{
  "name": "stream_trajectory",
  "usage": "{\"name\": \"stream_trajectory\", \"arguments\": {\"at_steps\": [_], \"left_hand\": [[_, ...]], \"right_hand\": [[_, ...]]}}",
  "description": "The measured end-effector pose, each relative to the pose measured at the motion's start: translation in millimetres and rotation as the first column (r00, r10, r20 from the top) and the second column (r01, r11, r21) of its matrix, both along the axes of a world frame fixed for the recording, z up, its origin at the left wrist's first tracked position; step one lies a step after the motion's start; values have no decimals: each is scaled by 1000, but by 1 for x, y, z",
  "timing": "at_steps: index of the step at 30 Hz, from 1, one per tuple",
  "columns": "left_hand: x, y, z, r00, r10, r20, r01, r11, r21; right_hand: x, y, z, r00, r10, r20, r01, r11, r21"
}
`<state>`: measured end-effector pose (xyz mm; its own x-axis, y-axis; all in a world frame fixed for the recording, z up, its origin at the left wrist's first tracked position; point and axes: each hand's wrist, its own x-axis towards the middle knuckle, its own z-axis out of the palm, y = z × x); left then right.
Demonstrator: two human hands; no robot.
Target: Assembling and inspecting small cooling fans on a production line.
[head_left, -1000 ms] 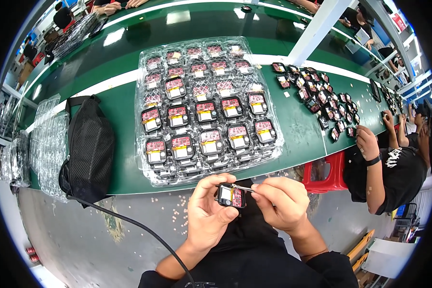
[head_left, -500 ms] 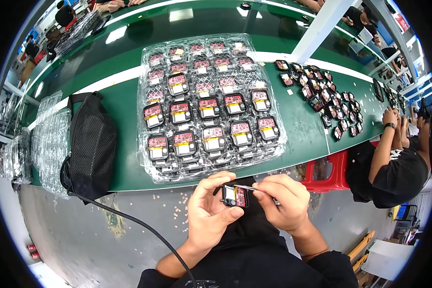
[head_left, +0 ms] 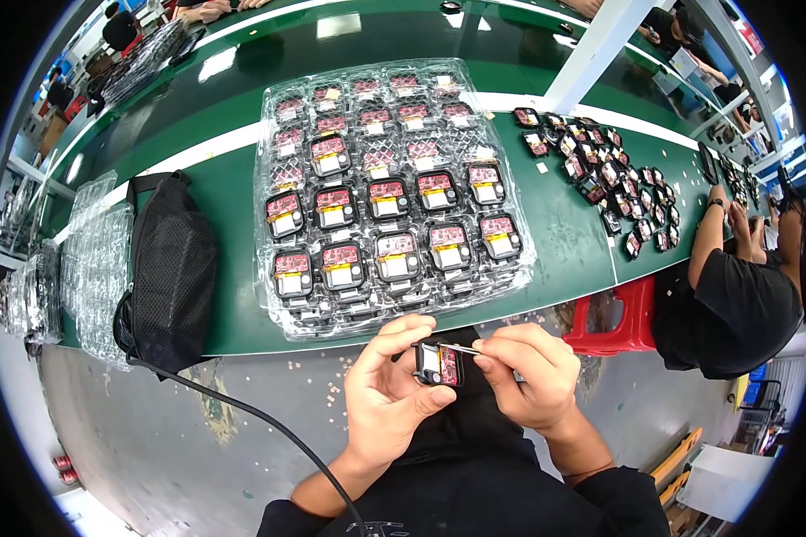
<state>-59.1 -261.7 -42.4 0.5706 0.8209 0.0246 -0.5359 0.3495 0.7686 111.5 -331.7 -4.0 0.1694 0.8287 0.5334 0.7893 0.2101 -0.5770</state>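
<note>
Between the thumb and fingers of my left hand (head_left: pixel 387 389) is a small black device housing (head_left: pixel 440 365), its inside facing up with a red circuit board, a pale block and a strip of yellow tape. My right hand (head_left: pixel 533 371) pinches a pair of slim metal tweezers (head_left: pixel 459 348), whose tip reaches the housing's upper edge. What the tip touches there is too small to make out. Just beyond my hands, a stack of clear plastic trays (head_left: pixel 273 327) holds several similar housings (head_left: pixel 398 256) in its nearer rows.
Many loose housings (head_left: pixel 631 183) lie piled on the green table (head_left: pixel 564 259) to the right. A black mesh bag (head_left: pixel 175 268) stands at left beside more clear trays (head_left: pixel 94 277); a black cable (head_left: pixel 269 416) runs toward me. A co-worker (head_left: pixel 748 304) sits at right by a red stool (head_left: pixel 613 322).
My hands and the housing stay nearly in place, the tweezers shifting only slightly at its upper edge. At right, the co-worker's arm and body have moved a little.
</note>
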Motion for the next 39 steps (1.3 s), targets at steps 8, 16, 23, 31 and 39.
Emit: {"name": "stream_trajectory", "arguments": {"at_steps": [8,16,23,31,39], "left_hand": [[-1,-1,1,1000,-10,-26,10,1000,-9],[2,-4,-4,999,33,-9,-34,994,-107],[-4,-3,-7,999,36,-29,-38,996,-85],[-10,-2,-7,999,23,-41,-26,997,-67],[-9,-5,-6,999,41,-34,-42,998,-55]], "right_hand": [[0,0,1,1000,8,3,-8,999,-34],[-4,2,-6,992,10,130,-13,1000,28],[0,3,-4,986,65,152,-68,998,14],[-2,3,-6,984,51,173,-58,998,36],[-6,2,-6,981,46,188,-52,998,27]]}}
